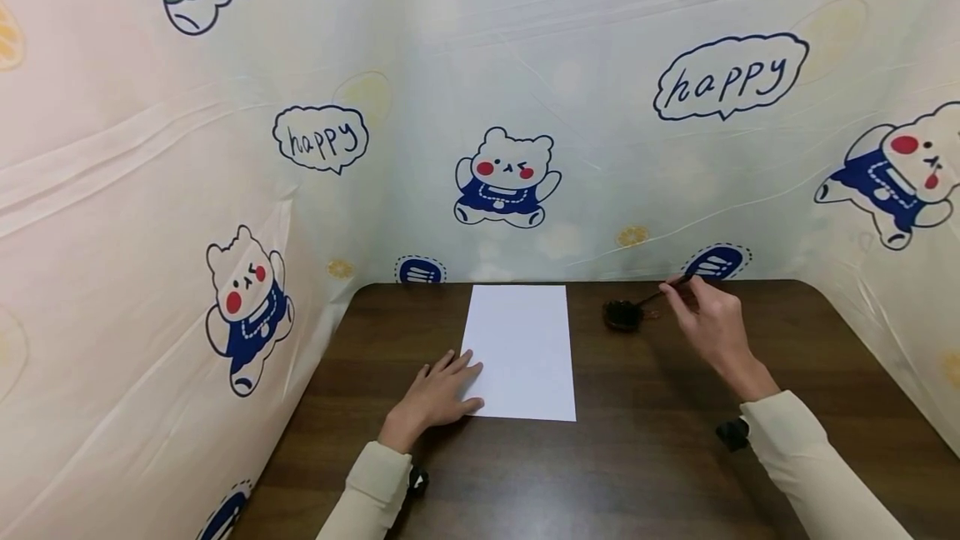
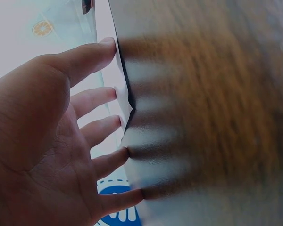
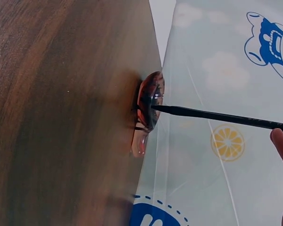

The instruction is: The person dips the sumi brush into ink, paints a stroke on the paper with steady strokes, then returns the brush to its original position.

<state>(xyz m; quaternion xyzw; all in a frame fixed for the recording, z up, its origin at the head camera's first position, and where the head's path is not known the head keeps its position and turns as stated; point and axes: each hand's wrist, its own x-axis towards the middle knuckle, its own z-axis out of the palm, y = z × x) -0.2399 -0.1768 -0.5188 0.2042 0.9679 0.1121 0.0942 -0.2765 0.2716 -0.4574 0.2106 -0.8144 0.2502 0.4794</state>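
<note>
A blank white sheet of paper [image 1: 525,348] lies upright on the table. My left hand [image 1: 438,394], fingers spread, rests at its lower left edge. In the left wrist view the thumb and two fingers touch the paper [image 2: 115,75], whose edge bends up slightly there; the other fingertips [image 2: 140,194] lie on the wood. With my right hand [image 1: 712,323] I pinch a slim black brush [image 3: 217,115] by its upper shaft. Its pointed tip slants down to a small, shallow, reddish-brown see-through dish [image 3: 151,89] with dark contents, right of the paper.
Dark brown wooden table [image 1: 525,482] under both hands. A pale curtain [image 1: 600,190] printed with bears and "happy" bubbles hangs along the back and both sides, right at the table's edges. Black wrist devices [image 1: 732,433] sit below each cuff.
</note>
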